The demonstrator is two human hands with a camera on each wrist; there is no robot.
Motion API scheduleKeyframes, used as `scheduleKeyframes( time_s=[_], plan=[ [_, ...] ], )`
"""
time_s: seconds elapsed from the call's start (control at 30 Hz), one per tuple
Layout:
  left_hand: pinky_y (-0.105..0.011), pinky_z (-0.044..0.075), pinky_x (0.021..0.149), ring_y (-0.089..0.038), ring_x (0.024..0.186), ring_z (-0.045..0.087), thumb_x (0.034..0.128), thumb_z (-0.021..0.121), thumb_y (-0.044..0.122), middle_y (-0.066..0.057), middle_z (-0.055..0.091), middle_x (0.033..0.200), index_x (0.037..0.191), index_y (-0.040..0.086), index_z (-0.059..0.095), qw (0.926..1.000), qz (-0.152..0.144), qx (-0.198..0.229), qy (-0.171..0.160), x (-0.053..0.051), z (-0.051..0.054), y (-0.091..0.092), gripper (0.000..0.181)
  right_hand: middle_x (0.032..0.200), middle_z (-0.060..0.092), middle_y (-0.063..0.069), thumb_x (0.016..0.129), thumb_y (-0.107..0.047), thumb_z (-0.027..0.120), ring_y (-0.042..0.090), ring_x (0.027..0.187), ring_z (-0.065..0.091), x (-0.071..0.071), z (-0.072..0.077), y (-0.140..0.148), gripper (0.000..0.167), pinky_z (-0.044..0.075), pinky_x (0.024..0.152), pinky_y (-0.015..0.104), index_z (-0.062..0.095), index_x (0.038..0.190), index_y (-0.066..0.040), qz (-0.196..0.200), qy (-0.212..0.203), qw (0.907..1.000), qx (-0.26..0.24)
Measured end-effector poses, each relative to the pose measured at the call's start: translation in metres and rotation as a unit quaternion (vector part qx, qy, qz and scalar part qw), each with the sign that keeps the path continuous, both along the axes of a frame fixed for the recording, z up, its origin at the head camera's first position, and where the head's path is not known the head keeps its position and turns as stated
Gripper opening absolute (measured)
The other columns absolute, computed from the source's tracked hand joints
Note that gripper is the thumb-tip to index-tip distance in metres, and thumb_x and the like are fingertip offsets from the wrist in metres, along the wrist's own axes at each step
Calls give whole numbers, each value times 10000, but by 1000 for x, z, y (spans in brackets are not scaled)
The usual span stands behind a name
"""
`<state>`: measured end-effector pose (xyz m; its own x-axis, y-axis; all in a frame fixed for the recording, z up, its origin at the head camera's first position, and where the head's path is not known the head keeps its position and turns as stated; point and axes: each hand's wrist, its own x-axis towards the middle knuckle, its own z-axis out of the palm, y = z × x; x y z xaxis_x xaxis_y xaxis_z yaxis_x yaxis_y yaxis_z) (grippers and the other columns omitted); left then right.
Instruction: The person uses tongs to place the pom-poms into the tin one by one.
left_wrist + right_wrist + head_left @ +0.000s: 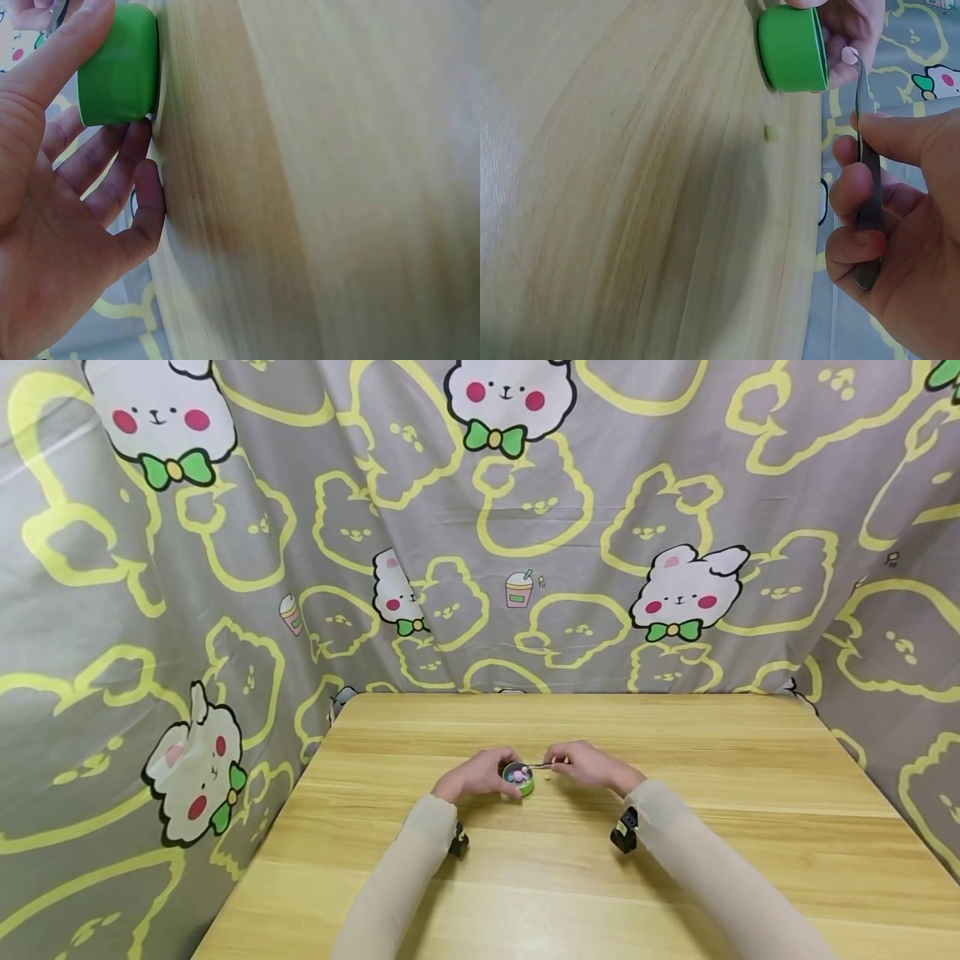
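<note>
A small round green tin-like container (528, 787) stands on the table, with pink, purple and blue beads inside it. Its kind is not plain from the frames. My left hand (480, 774) holds it from the left, thumb on the near side and fingers on the far side. In my right hand (588, 766) is a pair of metal tweezers (868, 195), held between thumb and fingers. The tweezers' tips pinch a pale pink bead (849, 55) at the container's open top. A small yellowish bead (771, 133) lies on the table just right of the container.
The wood-grain table (525, 893) reaches out on all sides of the hands. A grey curtain (465, 527) with cartoon animals hangs behind it and at both sides. Each wrist carries a small black camera (624, 832).
</note>
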<state>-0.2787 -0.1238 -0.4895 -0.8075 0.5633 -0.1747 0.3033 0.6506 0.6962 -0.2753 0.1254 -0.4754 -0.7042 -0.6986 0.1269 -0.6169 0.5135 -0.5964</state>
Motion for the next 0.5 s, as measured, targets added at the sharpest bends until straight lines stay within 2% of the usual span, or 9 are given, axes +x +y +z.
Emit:
scheduleKeyframes(
  time_s=[0.5],
  plan=[
    [-261,442,821,-92,903,565,735,828,263,72,606,987,1089,186,572,10000,-18,26,25,-2,-2,0,443,945,654,32,944,-65,545,152,857,594,-2,-2,-7,143,475,736,323,649,1042,-71,-58,-11,9999,86]
  ],
)
